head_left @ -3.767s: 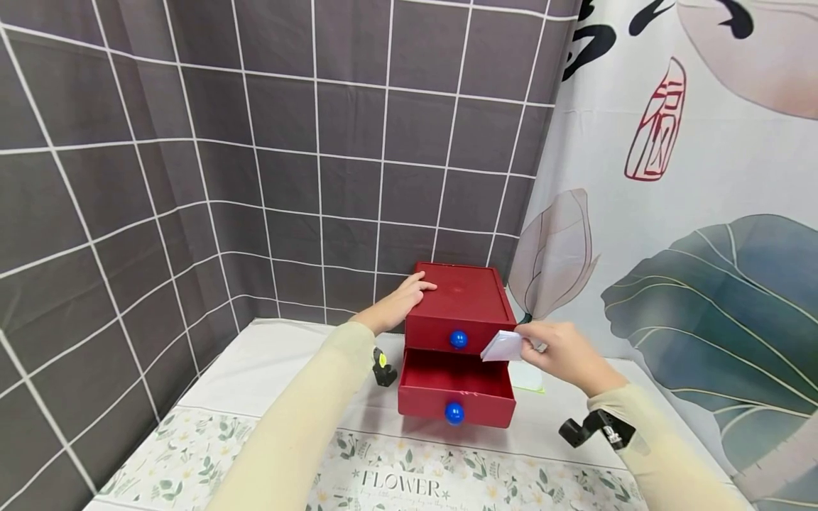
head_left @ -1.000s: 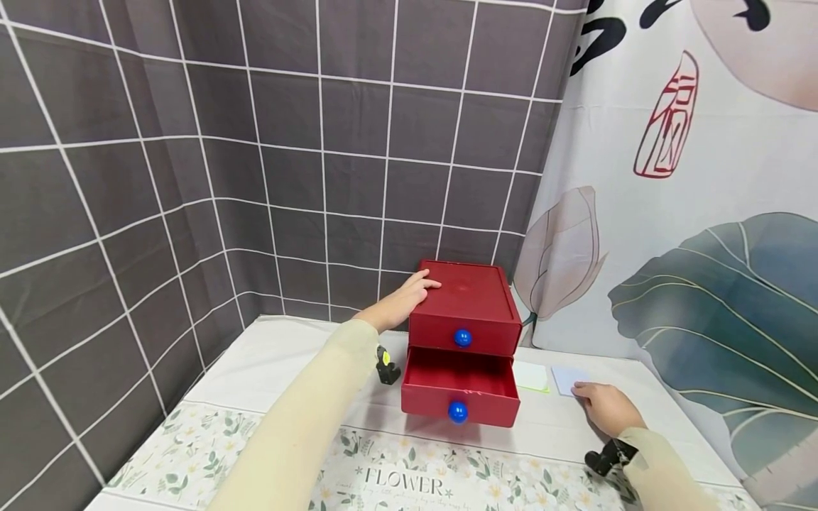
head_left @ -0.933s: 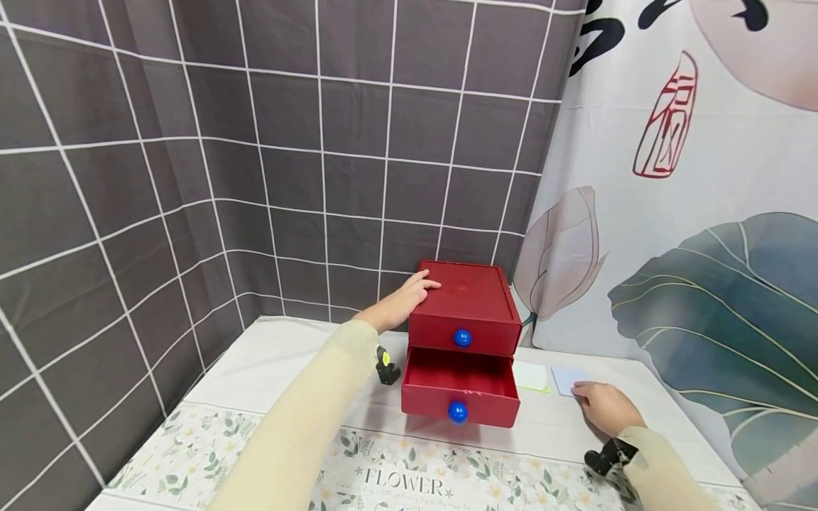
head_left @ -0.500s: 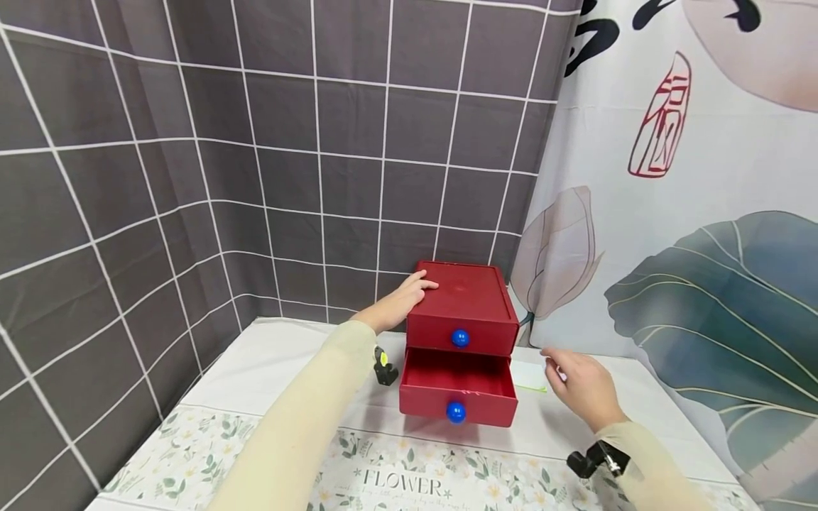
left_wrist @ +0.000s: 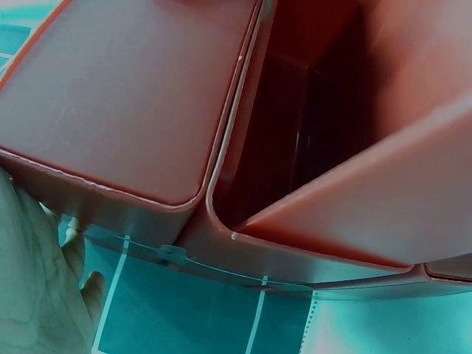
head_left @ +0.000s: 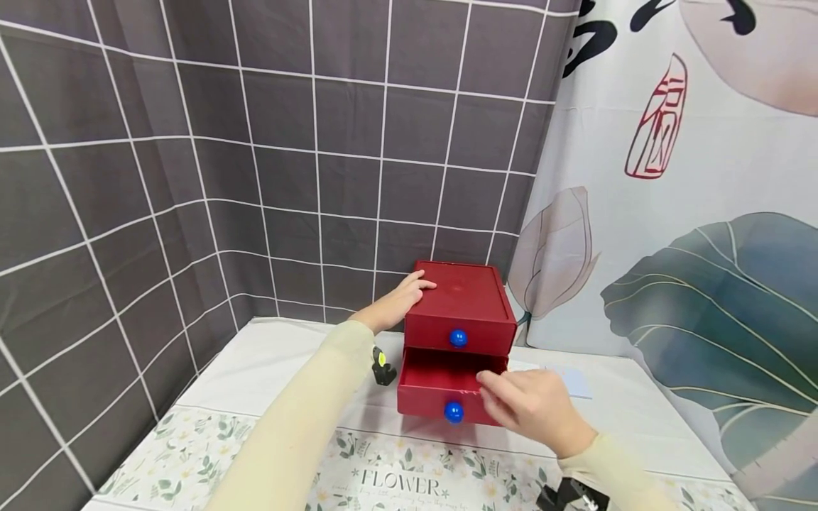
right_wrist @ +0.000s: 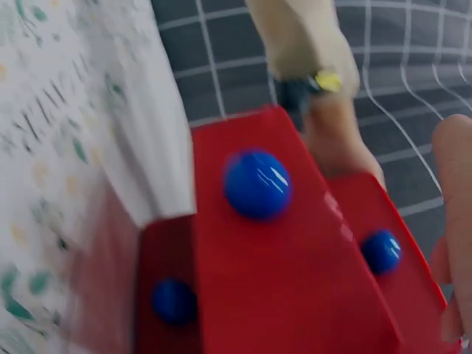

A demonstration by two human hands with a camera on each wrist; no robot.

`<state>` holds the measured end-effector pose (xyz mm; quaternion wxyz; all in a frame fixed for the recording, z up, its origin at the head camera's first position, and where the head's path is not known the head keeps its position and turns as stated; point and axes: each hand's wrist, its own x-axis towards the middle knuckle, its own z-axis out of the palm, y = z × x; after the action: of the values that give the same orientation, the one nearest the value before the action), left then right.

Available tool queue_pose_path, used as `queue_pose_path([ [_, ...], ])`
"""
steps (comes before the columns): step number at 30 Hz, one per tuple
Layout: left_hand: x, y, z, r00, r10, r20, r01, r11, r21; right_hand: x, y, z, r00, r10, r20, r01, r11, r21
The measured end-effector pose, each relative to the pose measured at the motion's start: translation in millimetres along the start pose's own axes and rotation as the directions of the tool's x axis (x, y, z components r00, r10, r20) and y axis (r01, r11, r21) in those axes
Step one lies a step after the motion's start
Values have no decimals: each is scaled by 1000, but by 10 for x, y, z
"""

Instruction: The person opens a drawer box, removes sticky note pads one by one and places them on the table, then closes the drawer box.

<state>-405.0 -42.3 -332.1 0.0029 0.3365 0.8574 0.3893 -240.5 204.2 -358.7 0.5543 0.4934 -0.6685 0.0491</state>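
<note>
A red cabinet [head_left: 454, 291] has its drawer [head_left: 418, 403] below the top one pulled out, with a blue knob [head_left: 454, 412] on the front. My left hand [head_left: 397, 304] rests on the cabinet's left top edge, fingers extended; the left wrist view shows part of this hand [left_wrist: 40, 287] against the cabinet's side. My right hand [head_left: 533, 406] is in front of the drawer's right part, fingers loosely bent, nothing visible in them. It sits right of the knob, and I cannot tell whether it touches the drawer. In the right wrist view, a finger [right_wrist: 456, 192] shows at the right edge.
A pale blue paper pad [head_left: 577, 384] lies right of the cabinet, and a white paper [head_left: 520, 366] is partly hidden behind the right hand. A third blue knob [right_wrist: 175, 301] shows on a darker front below the pulled-out drawer. A grey grid curtain [head_left: 345, 177] hangs behind.
My right hand held the folded pale paper pad by the drawer, laid it on the table at right, let go, and swung left to the drawer front. The left hand stays put.
</note>
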Motion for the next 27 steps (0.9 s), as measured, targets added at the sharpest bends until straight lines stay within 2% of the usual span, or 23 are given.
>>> queue_pose_path([
  [3, -5, 9, 2, 1000, 1, 3, -1, 1000, -3, 5, -169, 63, 996, -8, 90, 6, 1000, 22],
  [6, -13, 17, 2, 1000, -3, 4, 3, 1000, -8, -42, -317, 130, 978, 31, 206, -38, 999, 30],
  [10, -18, 11, 7, 1000, -1, -3, 1, 1000, -20, -120, -449, 227, 934, 119, 338, -123, 992, -11],
  [13, -22, 8, 11, 1000, 2, -5, -3, 999, -33, -176, -505, 295, 898, 179, 402, -171, 984, -56],
  [16, -26, 6, 12, 1000, 0, -4, 0, 999, -45, -218, -539, 363, 879, 215, 425, -194, 977, -93],
  [23, -1, -14, 16, 1000, 1, -8, -1, 999, -50, -241, -532, 483, 875, 258, 410, -215, 965, -149],
  [27, 1, -17, 16, 1000, -11, -2, 11, 999, -53, -259, -466, 547, 883, 272, 383, -220, 960, -175],
])
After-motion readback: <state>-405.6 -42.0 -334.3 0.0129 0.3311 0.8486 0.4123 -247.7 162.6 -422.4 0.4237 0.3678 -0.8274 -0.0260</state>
